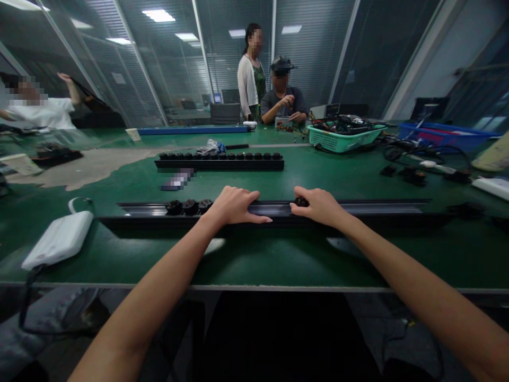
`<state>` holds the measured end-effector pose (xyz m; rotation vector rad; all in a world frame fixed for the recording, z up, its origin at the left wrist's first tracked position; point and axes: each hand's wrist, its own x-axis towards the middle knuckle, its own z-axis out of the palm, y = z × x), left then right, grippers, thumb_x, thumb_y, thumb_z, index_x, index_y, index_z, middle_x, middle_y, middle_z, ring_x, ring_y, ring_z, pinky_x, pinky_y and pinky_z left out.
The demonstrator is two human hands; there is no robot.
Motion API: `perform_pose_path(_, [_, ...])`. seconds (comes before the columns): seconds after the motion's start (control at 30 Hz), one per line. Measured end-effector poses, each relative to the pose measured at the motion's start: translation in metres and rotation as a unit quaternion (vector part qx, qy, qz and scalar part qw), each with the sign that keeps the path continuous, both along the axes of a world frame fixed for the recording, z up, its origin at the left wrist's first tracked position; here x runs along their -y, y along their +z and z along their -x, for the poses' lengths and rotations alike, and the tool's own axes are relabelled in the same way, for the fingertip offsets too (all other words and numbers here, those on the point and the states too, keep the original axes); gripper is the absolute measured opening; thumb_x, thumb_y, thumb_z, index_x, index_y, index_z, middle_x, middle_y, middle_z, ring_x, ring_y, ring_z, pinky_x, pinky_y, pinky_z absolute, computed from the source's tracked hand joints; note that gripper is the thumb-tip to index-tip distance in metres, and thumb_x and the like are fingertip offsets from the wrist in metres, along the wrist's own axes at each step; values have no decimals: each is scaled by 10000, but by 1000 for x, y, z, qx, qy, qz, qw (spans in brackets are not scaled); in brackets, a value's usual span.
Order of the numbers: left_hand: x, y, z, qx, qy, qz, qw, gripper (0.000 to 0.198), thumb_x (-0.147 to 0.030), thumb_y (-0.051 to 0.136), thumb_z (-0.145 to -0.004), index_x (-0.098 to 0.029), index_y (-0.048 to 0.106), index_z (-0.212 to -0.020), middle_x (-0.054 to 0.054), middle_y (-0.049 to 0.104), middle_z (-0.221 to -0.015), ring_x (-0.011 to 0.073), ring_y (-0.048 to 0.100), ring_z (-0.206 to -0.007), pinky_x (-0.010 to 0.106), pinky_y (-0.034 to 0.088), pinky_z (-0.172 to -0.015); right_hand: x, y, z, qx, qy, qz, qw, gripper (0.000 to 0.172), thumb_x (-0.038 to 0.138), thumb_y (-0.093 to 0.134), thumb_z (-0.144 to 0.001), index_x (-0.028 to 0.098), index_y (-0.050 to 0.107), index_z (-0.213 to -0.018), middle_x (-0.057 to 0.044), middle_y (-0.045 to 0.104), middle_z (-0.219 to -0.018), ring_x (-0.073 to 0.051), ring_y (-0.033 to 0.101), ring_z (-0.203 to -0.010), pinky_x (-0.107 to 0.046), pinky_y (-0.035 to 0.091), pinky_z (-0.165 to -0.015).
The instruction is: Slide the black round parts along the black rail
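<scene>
A long black rail (374, 208) with a shiny inner groove lies across the table in front of me. Three round black parts (190, 207) sit in its left half, side by side. My left hand (237, 206) is laid over the middle of the rail, just right of those parts. Its thumb is on the near side and its fingers bend over the far side, gripping the rail; what lies under the palm is hidden. Between the thumb and fingers of my right hand (316, 204) is another round black part (301, 202), held at the groove.
Behind lies a second black rail (222, 163) filled with round parts. A white power bank (59, 239) with a cable is at left. A green basket (342, 142) of cables, a blue bin (445, 135) and loose black parts (413, 175) are at right. Other people are beyond.
</scene>
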<state>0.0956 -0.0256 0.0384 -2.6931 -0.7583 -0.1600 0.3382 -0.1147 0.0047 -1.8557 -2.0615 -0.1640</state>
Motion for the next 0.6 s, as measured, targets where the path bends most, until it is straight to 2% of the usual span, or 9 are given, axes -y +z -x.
perform_pose_path(0.6, [0, 0, 0, 2, 3, -2, 1000, 831, -901, 263, -722, -193, 633, -949, 105, 722, -867, 254, 661, -751, 296, 248, -567, 3, 0, -9, -14, 0, 10, 1000, 249, 492, 483, -824, 242, 472, -828, -1, 525, -650, -159, 451, -589, -259, 242, -560])
